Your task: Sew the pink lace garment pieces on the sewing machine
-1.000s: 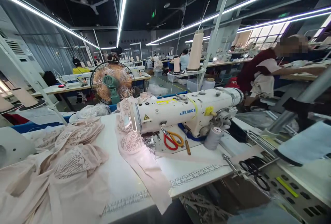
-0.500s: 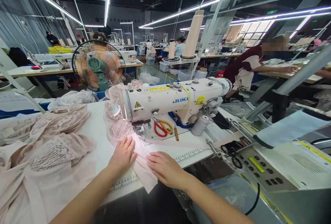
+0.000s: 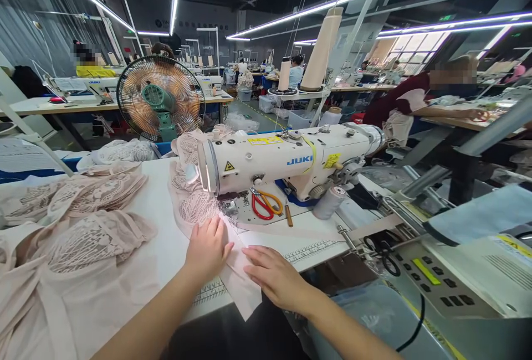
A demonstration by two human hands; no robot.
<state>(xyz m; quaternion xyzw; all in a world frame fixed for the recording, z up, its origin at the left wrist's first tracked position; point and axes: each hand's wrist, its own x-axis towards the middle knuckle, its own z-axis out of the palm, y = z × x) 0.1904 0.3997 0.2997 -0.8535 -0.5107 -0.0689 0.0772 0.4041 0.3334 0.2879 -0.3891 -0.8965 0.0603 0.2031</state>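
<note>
A pale pink bra piece with lace cups (image 3: 198, 209) lies under the needle end of a white JUKI sewing machine (image 3: 266, 162). Its plain fabric tail (image 3: 241, 289) runs towards me and hangs past the table's front edge. My left hand (image 3: 209, 249) rests on the fabric just before the presser foot, fingers stretched flat and thumb apart. At the fabric's right edge, my right hand (image 3: 279, 278) has its fingers closed over the cloth, its thumb hidden. The needle point is too small to make out.
Red-and-yellow-handled scissors (image 3: 266, 204) and a wooden-handled tool (image 3: 288, 213) lie on the machine bed beside a grey thread spool (image 3: 329, 202). Similar bra pieces (image 3: 89, 243) are heaped at left. A control box (image 3: 446, 277) stands at right, a fan (image 3: 160, 97) behind. Co-workers sit beyond.
The view has shifted slightly, so the machine and table appear a little further right. Both hands keep nearly the same places on the fabric.
</note>
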